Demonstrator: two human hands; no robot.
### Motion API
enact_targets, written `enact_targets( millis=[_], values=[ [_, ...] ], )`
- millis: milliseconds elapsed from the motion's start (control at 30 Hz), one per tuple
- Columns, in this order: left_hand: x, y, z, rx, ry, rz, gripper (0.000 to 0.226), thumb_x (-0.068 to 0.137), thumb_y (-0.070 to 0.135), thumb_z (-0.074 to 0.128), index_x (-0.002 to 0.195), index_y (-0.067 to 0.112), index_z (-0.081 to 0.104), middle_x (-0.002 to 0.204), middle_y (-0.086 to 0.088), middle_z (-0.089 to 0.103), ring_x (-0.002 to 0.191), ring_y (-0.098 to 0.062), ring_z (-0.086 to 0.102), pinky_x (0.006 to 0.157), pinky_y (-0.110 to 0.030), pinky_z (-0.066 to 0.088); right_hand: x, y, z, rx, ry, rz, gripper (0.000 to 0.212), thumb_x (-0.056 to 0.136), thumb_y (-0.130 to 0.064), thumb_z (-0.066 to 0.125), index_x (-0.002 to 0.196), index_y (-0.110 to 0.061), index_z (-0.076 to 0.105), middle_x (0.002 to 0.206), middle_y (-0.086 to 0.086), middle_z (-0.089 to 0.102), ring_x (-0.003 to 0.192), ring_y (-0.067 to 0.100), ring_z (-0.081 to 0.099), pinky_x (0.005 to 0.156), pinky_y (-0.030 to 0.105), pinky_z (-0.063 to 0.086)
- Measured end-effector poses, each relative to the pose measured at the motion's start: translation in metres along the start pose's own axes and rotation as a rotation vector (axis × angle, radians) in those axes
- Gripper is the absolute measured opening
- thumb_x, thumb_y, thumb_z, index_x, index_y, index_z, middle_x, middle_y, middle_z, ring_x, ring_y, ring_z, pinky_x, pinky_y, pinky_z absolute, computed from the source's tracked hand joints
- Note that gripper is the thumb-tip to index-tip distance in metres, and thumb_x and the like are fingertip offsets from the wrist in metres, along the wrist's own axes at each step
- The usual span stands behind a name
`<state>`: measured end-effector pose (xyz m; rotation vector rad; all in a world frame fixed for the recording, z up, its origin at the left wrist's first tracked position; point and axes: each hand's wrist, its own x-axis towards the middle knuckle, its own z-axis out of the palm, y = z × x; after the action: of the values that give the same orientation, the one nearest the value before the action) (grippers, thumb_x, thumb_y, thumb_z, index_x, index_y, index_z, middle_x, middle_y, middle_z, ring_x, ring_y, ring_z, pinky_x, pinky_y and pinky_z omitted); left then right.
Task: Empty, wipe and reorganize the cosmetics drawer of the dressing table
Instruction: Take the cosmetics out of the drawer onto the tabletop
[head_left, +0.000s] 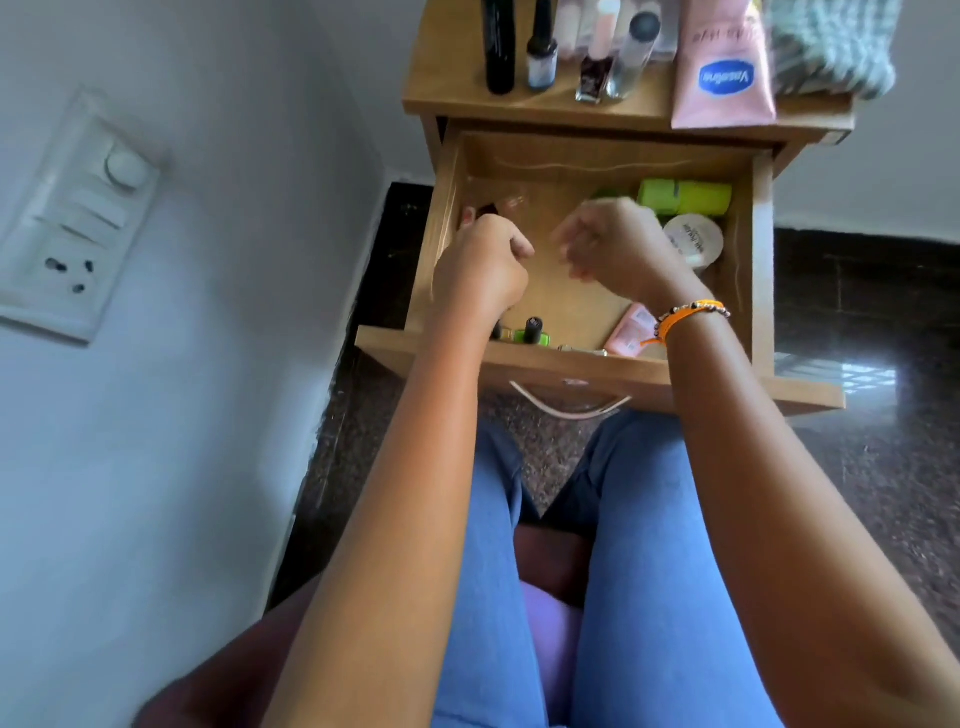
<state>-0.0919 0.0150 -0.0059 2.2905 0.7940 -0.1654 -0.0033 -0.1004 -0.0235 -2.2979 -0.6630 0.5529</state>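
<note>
The wooden drawer (519, 359) of the dressing table stands pulled out over my knees. My left hand (483, 267) is inside at the left, closed in a fist on a small dark cosmetic stick (485, 209) that pokes out past the knuckles. Over the middle of the drawer my right hand (615, 244) is blurred, its fingers loosely curled and nothing visible in them. Two green containers (685, 197) and a white round jar (693, 240) lie at the drawer's right. A pink tube (631, 330) and small green nail polish bottles (532, 332) lie along the front wall.
On the table top (441, 88) stand a black tube (498, 47), several small bottles (592, 73), a pink Vaseline tube (724, 78) and a grey-white cloth (831, 52). A switch board (72, 218) is on the wall at left. Dark floor lies around the table.
</note>
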Motion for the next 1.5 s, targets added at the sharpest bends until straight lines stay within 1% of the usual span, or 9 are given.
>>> enact_targets(
  millis=[100, 200, 333, 467, 667, 833, 1033, 1333, 1500],
  values=[
    [-0.012, -0.005, -0.004, 0.111, 0.064, -0.002, 0.039, 0.086, -0.002, 0.051, 0.096, 0.033, 0.065, 0.119, 0.004, 0.064, 0.116, -0.021, 0.054, 0.108, -0.044, 0.032, -0.019, -0.004, 0.007, -0.088, -0.426, -0.083, 0.040, 0.080, 0.007, 0.059, 0.101, -0.026, 0.068, 0.101, -0.004, 0.068, 0.080, 0.014, 0.064, 0.082, 0.029, 0.051],
    [-0.022, -0.016, -0.012, 0.155, 0.112, 0.000, 0.043, 0.085, -0.004, 0.050, 0.105, 0.031, 0.066, 0.118, 0.004, 0.064, 0.117, -0.021, 0.051, 0.105, -0.038, 0.030, -0.030, -0.007, 0.015, -0.099, -0.468, -0.099, 0.051, 0.079, 0.007, 0.054, 0.097, -0.039, 0.066, 0.098, -0.014, 0.061, 0.073, 0.001, 0.059, 0.069, 0.018, 0.045],
    [-0.031, -0.027, -0.017, 0.085, 0.025, 0.004, 0.029, 0.082, 0.006, 0.067, 0.102, 0.027, 0.068, 0.108, 0.000, 0.067, 0.101, -0.021, 0.061, 0.092, -0.038, 0.049, -0.031, -0.008, 0.023, -0.123, -0.312, -0.122, 0.023, 0.080, -0.006, 0.068, 0.093, -0.025, 0.071, 0.087, -0.007, 0.062, 0.066, 0.002, 0.055, 0.056, -0.002, 0.036],
    [-0.035, -0.030, -0.005, 0.138, 0.037, 0.018, 0.018, 0.080, 0.015, 0.072, 0.096, 0.024, 0.072, 0.101, 0.000, 0.067, 0.092, -0.021, 0.063, 0.071, -0.030, 0.048, -0.030, -0.006, 0.024, -0.055, -0.087, -0.076, 0.014, 0.078, -0.006, 0.070, 0.089, -0.014, 0.072, 0.084, 0.004, 0.067, 0.066, 0.004, 0.055, 0.056, 0.003, 0.035],
    [-0.034, -0.032, 0.007, 0.130, 0.182, 0.048, 0.014, 0.085, 0.011, 0.065, 0.097, 0.017, 0.070, 0.101, -0.006, 0.067, 0.092, -0.026, 0.064, 0.078, -0.038, 0.055, -0.030, -0.016, 0.016, 0.035, 0.051, -0.076, 0.014, 0.078, -0.007, 0.069, 0.089, -0.015, 0.071, 0.075, -0.003, 0.065, 0.058, 0.000, 0.059, 0.057, 0.004, 0.040],
    [-0.031, -0.024, -0.012, -0.092, 0.347, 0.155, 0.009, 0.088, 0.012, 0.062, 0.091, 0.012, 0.070, 0.097, -0.002, 0.065, 0.079, -0.017, 0.062, 0.061, -0.025, 0.052, -0.024, -0.035, -0.001, 0.046, 0.207, -0.180, 0.017, 0.077, -0.009, 0.071, 0.091, -0.018, 0.071, 0.069, -0.017, 0.056, 0.056, -0.008, 0.051, 0.057, 0.000, 0.036],
    [-0.003, 0.006, -0.073, -0.300, 0.484, 0.294, 0.008, 0.091, 0.008, 0.057, 0.096, 0.010, 0.063, 0.090, 0.005, 0.059, 0.076, -0.001, 0.056, 0.065, -0.006, 0.045, 0.004, -0.086, -0.034, 0.107, 0.354, -0.331, 0.022, 0.080, -0.011, 0.067, 0.101, -0.016, 0.070, 0.076, -0.012, 0.058, 0.060, -0.018, 0.050, 0.060, 0.000, 0.037],
    [0.062, 0.037, -0.116, -0.526, 0.587, 0.258, 0.013, 0.091, 0.001, 0.054, 0.096, 0.008, 0.063, 0.079, 0.005, 0.059, 0.085, -0.017, 0.064, 0.080, -0.043, 0.057, 0.071, -0.129, -0.079, 0.361, 0.633, -0.293, 0.020, 0.076, -0.007, 0.062, 0.092, -0.017, 0.070, 0.084, -0.005, 0.069, 0.075, 0.004, 0.061, 0.078, 0.021, 0.052],
    [0.083, 0.047, -0.116, -0.495, 0.632, 0.275, 0.015, 0.093, 0.000, 0.051, 0.098, 0.006, 0.063, 0.076, 0.008, 0.054, 0.068, 0.001, 0.054, 0.066, -0.016, 0.054, 0.108, -0.126, -0.092, 0.370, 0.679, -0.271, 0.023, 0.070, -0.012, 0.058, 0.077, -0.033, 0.064, 0.081, 0.001, 0.072, 0.079, 0.018, 0.070, 0.080, 0.038, 0.057]
  ],
)
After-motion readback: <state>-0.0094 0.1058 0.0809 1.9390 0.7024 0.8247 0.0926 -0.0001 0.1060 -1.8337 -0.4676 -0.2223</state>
